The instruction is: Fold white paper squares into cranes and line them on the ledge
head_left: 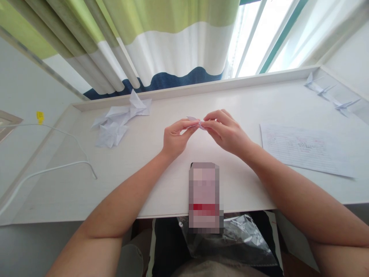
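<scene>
A small folded piece of white paper (195, 121) is held just above the white desk (144, 169), near its middle. My left hand (175, 136) pinches its left side between thumb and fingers. My right hand (225, 130) pinches its right side, with the fingers curled over it. Both hands meet at the paper, and most of it is hidden by the fingertips.
A pile of crumpled and folded white paper (119, 119) lies at the back left. A written sheet (305, 148) lies to the right. Folded paper cranes (331, 94) stand along the right ledge. A white cable (57, 167) runs at left. A blurred-out phone (205, 198) sits at the front edge, above a clear plastic bag (245, 234).
</scene>
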A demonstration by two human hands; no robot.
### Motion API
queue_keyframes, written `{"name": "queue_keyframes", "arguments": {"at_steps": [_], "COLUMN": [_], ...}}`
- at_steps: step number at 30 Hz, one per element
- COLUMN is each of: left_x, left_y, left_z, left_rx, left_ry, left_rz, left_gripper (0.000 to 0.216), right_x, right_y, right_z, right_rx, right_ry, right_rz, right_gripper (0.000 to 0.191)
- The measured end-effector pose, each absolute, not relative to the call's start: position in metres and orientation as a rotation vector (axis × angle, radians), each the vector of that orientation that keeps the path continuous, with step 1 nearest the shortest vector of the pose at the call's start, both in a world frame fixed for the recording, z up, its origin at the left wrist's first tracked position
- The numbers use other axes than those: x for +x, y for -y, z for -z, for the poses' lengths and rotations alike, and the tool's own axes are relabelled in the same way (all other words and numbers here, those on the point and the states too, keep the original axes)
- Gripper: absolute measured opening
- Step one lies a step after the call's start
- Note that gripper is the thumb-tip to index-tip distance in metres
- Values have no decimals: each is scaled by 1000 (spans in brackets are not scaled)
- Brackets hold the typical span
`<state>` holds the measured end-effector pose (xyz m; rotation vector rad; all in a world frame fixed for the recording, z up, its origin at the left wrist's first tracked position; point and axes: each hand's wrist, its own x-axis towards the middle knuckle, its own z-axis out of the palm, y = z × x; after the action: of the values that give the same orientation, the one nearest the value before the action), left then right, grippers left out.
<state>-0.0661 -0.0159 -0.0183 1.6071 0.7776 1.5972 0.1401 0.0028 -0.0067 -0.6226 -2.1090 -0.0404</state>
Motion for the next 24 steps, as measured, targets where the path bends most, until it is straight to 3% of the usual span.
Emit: {"name": "queue_keyframes", "arguments": {"at_steps": [13,21,24], "left_x": [-71,-72,-73], "left_y": [13,13,12], "left_z": [10,11,12], "left_rx": [1199,1268,1360], "left_ry": [-855,-917,-948], "left_rz": [-1294,-1290,-1273], "left_gripper": [43,31,29], "right_x": [149,146,147], "right_y": [-2,1,1], "right_z": [-2,5,7], "right_rx": [-612,-653,-766], "right_ry": [2176,2005,1985], "right_rz": [14,-190,-225], "right_gripper": [14,5,10]}}
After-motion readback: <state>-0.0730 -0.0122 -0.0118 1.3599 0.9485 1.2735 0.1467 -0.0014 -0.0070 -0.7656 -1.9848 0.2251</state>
